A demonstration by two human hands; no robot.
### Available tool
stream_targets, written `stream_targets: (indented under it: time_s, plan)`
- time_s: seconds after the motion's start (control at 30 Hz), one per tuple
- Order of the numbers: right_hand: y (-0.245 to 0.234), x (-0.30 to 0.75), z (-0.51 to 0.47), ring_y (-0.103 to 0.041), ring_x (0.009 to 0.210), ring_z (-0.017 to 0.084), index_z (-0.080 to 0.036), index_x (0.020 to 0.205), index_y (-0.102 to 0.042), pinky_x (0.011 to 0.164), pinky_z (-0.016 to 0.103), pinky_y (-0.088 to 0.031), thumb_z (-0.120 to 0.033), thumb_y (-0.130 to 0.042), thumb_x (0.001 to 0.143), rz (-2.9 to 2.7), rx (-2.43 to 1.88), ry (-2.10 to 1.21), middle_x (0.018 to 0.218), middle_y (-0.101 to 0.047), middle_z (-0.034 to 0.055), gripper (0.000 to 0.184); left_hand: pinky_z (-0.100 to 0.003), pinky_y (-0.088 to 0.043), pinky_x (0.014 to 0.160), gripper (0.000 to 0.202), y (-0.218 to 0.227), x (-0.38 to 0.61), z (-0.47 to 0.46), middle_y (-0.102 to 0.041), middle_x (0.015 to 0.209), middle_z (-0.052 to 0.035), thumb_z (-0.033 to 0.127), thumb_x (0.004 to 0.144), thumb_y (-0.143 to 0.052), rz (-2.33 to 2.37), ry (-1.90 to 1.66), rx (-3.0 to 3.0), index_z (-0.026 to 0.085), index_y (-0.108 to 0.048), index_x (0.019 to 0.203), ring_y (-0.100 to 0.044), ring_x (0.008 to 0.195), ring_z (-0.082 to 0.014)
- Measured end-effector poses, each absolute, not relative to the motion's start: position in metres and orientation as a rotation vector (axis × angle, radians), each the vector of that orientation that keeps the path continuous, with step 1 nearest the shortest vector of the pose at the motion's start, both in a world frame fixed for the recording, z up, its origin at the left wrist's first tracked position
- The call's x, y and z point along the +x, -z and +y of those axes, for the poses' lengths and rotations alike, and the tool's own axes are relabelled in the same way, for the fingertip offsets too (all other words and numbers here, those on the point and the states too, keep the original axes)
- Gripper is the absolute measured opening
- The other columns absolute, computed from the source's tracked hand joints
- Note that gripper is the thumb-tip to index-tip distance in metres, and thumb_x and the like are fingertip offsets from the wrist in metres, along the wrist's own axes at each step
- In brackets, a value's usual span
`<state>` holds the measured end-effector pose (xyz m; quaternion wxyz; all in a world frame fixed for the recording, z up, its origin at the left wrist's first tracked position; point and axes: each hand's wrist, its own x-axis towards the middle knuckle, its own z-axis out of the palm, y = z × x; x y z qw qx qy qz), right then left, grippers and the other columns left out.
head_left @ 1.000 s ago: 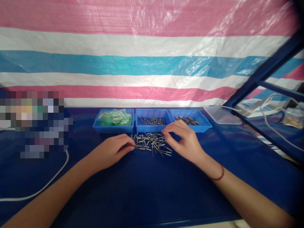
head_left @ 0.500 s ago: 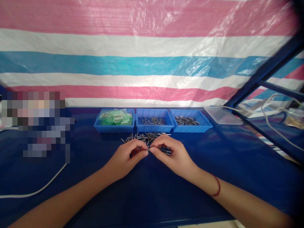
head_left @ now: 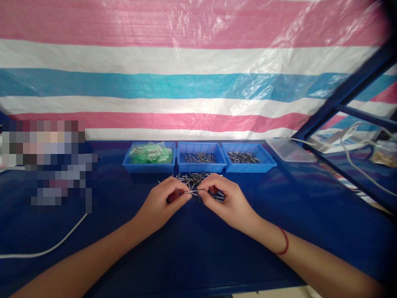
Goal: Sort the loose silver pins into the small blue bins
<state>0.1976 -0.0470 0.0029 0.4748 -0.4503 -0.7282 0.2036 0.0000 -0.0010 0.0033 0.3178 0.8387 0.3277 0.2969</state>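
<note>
My left hand (head_left: 163, 203) and my right hand (head_left: 225, 200) meet fingertip to fingertip over the blue table (head_left: 198, 248). Both are pinched on a thin metal pin (head_left: 192, 191) held level between them. Just behind the fingers lies a loose pile of metal pins (head_left: 194, 179), partly hidden by my hands. Three blue trays stand in a row behind the pile: the left tray (head_left: 149, 167) holds green and clear plastic pieces, the middle tray (head_left: 200, 167) holds a few pins, the right tray (head_left: 249, 166) holds short dark pins.
A clear plastic lid (head_left: 290, 151) lies right of the trays. A white cable (head_left: 46, 249) curves across the table at left. A blue metal frame (head_left: 344, 93) slants down at right, with more cables behind it. A striped tarp (head_left: 186, 70) hangs behind the table.
My hands left the pin pile, drew together toward me and now pinch one pin between them. Over the last half second they barely shifted.
</note>
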Motion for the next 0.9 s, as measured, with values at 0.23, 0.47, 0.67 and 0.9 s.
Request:
stream_targets:
  time_s: [0.23, 0.47, 0.67, 0.9]
  plan:
    - [-0.002, 0.195, -0.048, -0.051, 0.064, 0.013, -0.020, 0.079, -0.060, 0.058, 0.026, -0.042, -0.016, -0.055, 0.084, -1.859, -1.159, -0.484, 0.071, -0.055, 0.0005, 0.008, -0.021, -0.042, 0.060, 0.012, -0.004, -0.001, -0.002, -0.056, 0.076, 0.0001, 0.027, 0.088, -0.057, 0.876, -0.844, 2.201, 0.017, -0.063, 0.085, -0.051, 0.065, -0.0103]
    - [-0.010, 0.222, -0.031, -0.054, 0.068, 0.015, -0.021, 0.078, -0.061, 0.063, 0.029, -0.044, -0.020, -0.055, 0.085, -1.776, -1.256, -0.197, 0.071, -0.058, 0.0011, 0.009, -0.023, -0.047, 0.069, 0.017, -0.007, -0.007, 0.000, -0.060, 0.090, -0.0015, 0.031, 0.090, -0.054, 0.845, -0.710, 2.375, 0.020, -0.061, 0.101, -0.056, 0.071, -0.0114]
    - [-0.009, 0.305, 0.001, -0.055, 0.070, 0.020, -0.018, 0.073, -0.064, 0.069, 0.034, -0.042, -0.025, -0.057, 0.079, -1.528, -1.651, 0.397, 0.069, -0.058, 0.0034, 0.012, -0.030, -0.047, 0.085, 0.021, -0.010, -0.017, 0.013, -0.064, 0.103, -0.0053, 0.028, 0.092, -0.049, 0.882, -0.535, 2.729, 0.021, -0.063, 0.106, -0.060, 0.094, -0.0187]
    - [0.003, 0.330, 0.010, -0.054, 0.077, 0.025, -0.016, 0.080, -0.070, 0.079, 0.041, -0.039, -0.029, -0.056, 0.079, -1.497, -1.832, 0.614, 0.070, -0.055, 0.0058, 0.019, -0.031, -0.047, 0.079, 0.018, -0.007, -0.024, 0.024, -0.062, 0.098, -0.0056, 0.027, 0.092, -0.049, 1.028, -0.412, 2.843, 0.019, -0.064, 0.097, -0.060, 0.088, -0.0197]
